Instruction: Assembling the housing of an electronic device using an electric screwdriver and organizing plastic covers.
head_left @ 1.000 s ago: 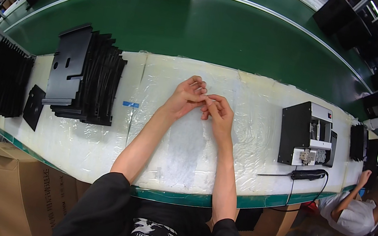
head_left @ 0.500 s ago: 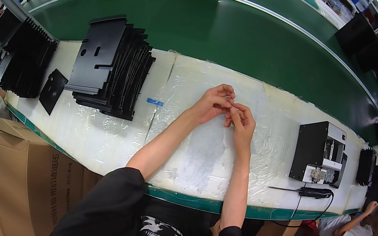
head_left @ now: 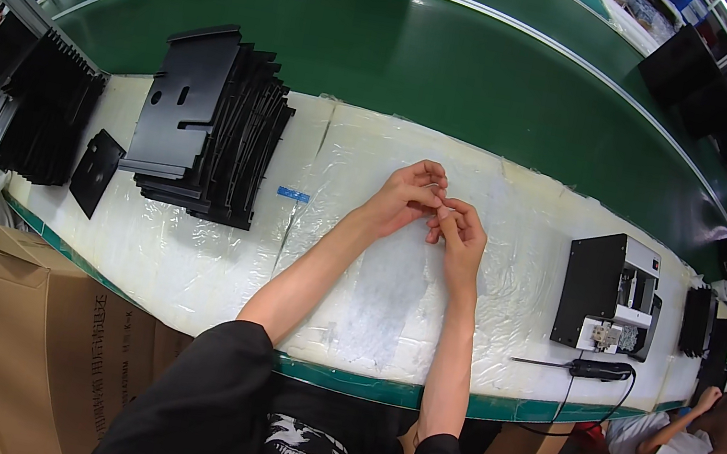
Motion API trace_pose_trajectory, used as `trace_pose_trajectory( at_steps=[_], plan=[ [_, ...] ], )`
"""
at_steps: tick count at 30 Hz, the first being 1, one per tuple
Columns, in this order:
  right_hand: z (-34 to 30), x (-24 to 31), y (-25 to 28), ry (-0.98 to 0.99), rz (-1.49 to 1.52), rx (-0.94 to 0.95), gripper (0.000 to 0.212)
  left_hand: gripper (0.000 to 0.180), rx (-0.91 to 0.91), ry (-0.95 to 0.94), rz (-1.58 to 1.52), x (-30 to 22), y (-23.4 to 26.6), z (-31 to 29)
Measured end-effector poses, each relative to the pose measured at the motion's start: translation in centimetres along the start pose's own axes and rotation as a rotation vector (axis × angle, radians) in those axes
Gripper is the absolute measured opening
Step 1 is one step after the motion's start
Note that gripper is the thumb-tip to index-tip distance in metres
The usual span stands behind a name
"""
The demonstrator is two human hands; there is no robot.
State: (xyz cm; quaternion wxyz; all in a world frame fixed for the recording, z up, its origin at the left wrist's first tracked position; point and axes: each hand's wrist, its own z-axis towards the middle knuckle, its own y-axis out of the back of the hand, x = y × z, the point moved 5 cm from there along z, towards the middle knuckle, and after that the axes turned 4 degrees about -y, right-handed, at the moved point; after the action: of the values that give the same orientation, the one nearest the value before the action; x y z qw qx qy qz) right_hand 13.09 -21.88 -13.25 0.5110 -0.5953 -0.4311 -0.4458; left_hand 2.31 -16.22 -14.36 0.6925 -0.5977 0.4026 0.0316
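Note:
My left hand (head_left: 403, 199) and my right hand (head_left: 463, 232) meet fingertip to fingertip over the middle of the white, film-covered worktop (head_left: 369, 306). Both are closed in a pinch. Whatever lies between the fingertips, if anything, is too small to make out. To the left stands a tall stack of black plastic panels (head_left: 186, 103) with cut-outs. On the right sits a black and white screw feeder (head_left: 609, 295) with small metal pieces at its front. An electric screwdriver (head_left: 596, 369) lies before it, its long bit pointing left.
A single black panel (head_left: 96, 173) lies left of the stack, near more stacked panels (head_left: 43, 112). Blue tape (head_left: 293, 194) sticks to the worktop. A green conveyor belt (head_left: 393, 57) runs behind. Cardboard boxes (head_left: 43, 336) stand below at left. Co-workers sit at both sides.
The view has shifted slightly, so everything sits a little further left. My hands keep the same pinched pose. The co-worker's hand at the far left has moved slightly.

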Motion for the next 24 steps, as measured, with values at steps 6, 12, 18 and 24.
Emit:
trace_pose_trajectory(
  at_steps=[6,12,18,24],
  plan=[
    [-0.03,0.11,-0.01,0.005,-0.018,0.007,0.017,0.036,-0.011,-0.011,0.012,0.01,-0.03,0.05],
    [-0.14,0.2,-0.01,-0.001,-0.017,-0.007,0.016,0.037,-0.008,0.006,0.006,0.06,0.0,0.02],
    [-0.05,0.14,0.11,0.005,-0.009,0.001,0.016,0.038,-0.024,0.011,-0.006,0.1,0.27,0.11],
    [0.09,0.07,0.17,0.001,0.004,0.011,0.016,0.042,-0.013,0.0,-0.03,0.11,0.5,0.11]
  ],
)
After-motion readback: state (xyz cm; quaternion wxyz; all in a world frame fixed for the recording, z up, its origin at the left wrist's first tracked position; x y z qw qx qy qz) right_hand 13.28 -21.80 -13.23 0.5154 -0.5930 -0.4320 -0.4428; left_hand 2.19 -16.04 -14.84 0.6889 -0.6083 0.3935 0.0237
